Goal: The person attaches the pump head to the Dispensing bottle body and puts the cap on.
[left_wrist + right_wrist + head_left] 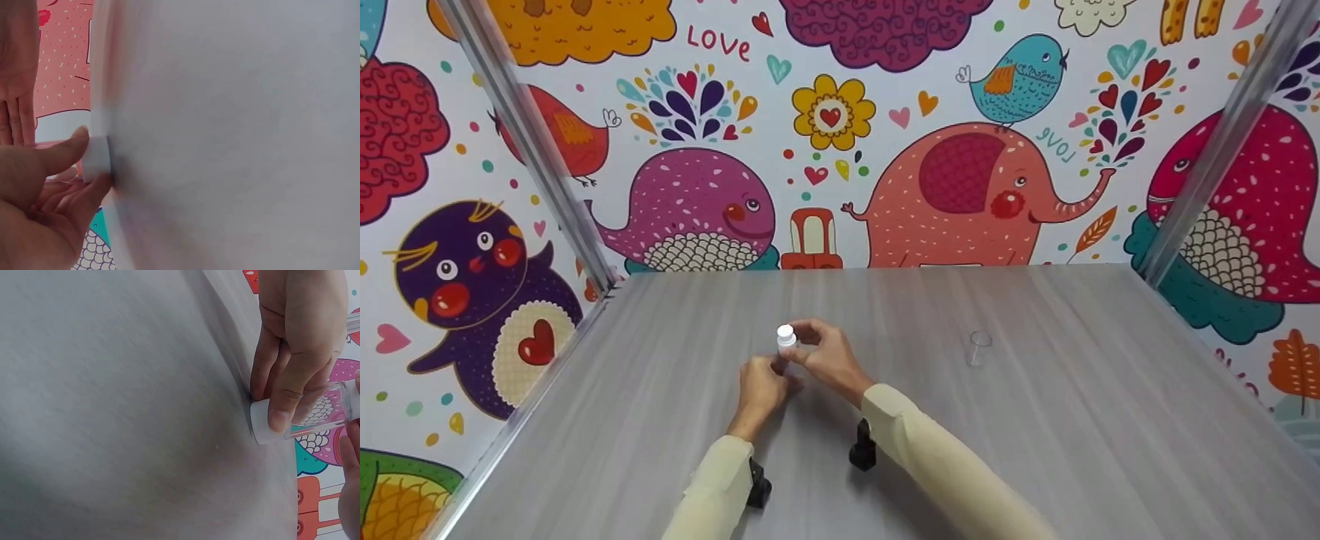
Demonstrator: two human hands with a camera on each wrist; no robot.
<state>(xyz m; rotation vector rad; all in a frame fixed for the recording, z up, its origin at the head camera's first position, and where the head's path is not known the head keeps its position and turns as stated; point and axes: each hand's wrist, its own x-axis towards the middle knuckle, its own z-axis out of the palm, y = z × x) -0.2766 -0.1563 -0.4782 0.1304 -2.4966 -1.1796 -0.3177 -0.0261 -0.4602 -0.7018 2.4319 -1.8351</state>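
A small clear bottle [315,413] with a white base [261,422] and a white top [786,335] stands upright on the table. My left hand [763,386] grips it low down, thumb and fingers around the white base, as the left wrist view shows with the left hand [45,208]. Higher up, my right hand [829,356] holds the white top between thumb and fingers. Only part of the right hand [350,489] shows at the edge of the right wrist view. The fingers partly cover the bottle's body.
To the right on the grey wood-grain table [1072,420] stands a small clear cup-like piece [979,349]. Walls with printed animals [952,202] enclose the back and sides. Metal posts [532,150] rise at the back corners.
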